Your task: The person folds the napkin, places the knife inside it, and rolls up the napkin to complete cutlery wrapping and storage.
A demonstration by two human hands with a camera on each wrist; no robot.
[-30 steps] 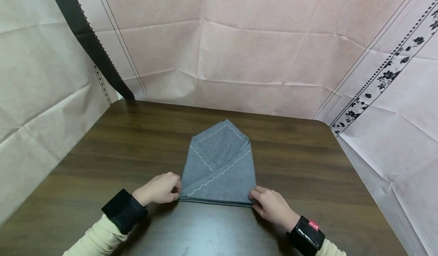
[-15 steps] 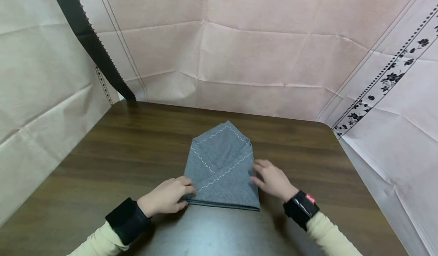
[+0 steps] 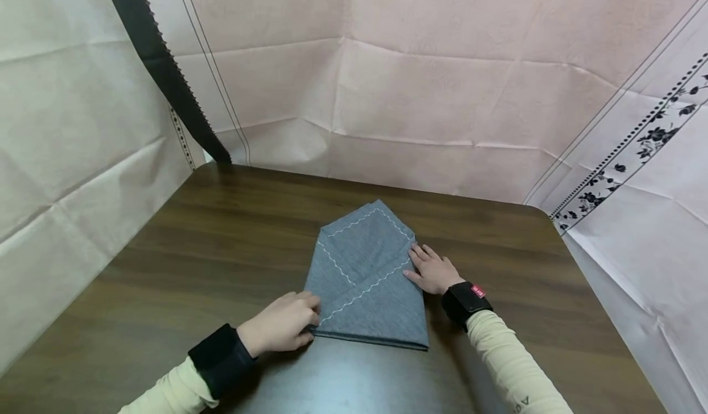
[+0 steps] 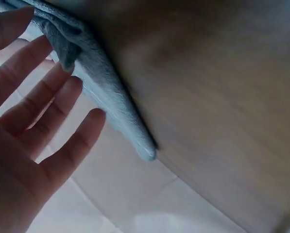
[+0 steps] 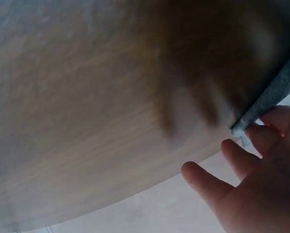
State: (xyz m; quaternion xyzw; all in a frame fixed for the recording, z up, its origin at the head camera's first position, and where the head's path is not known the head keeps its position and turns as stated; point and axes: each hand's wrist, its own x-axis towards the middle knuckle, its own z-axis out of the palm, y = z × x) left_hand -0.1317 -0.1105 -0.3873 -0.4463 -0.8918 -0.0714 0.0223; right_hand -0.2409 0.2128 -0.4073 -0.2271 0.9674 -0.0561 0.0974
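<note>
A folded blue-grey cloth point(image 3: 367, 279) with white wavy stitching lies on the table, its pointed end away from me. My left hand point(image 3: 284, 322) is at the cloth's near left corner, thumb apart from the fingers. In the left wrist view, the left fingers point(image 4: 42, 114) are spread and fairly straight, close to a bunched part of the cloth point(image 4: 103, 82). My right hand point(image 3: 434, 271) rests along the far right edge with fingers extended and fingertips on the cloth. The right wrist view shows those fingers point(image 5: 208, 187) spread beside the cloth edge point(image 5: 273, 92).
The dark wooden table point(image 3: 232, 248) has rounded far corners. Behind it hangs a creased pale pink sheet point(image 3: 420, 94), with a black strip point(image 3: 166, 70) at the left and a floral band point(image 3: 636, 150) at the right.
My right hand has let go of the near right corner and slid up the right edge, away from me. The left hand has loosened its pinch at the near left corner. The view shifts slightly.
</note>
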